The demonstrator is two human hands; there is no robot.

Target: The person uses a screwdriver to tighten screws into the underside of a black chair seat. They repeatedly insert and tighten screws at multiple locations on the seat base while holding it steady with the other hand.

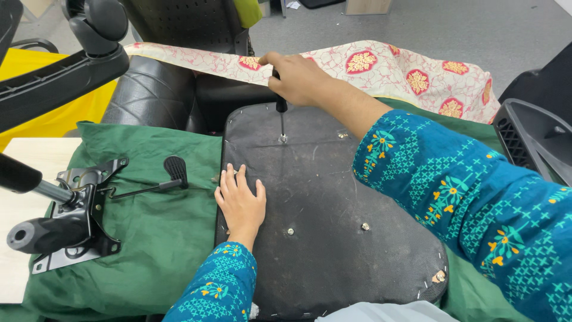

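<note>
Black seat base (333, 238) lay under flat left fingers (235, 185); right fingers (280, 71) gripped screwdriver (281, 116), perhaps tilted—tip might slip off the screw (282, 139).

Even, fairly bright indoor light falls from above, with no hard shadows; only a soft dark edge sits under the left hand (241, 203) on the black seat base (333, 238). The green cloth (161, 238) shows gentle shading in its folds. Focus is sharp in the middle. Wide-angle bending stretches the sleeve (476, 197) at the right edge, and the armrest (59, 77) at the upper left looks slightly soft.
</note>
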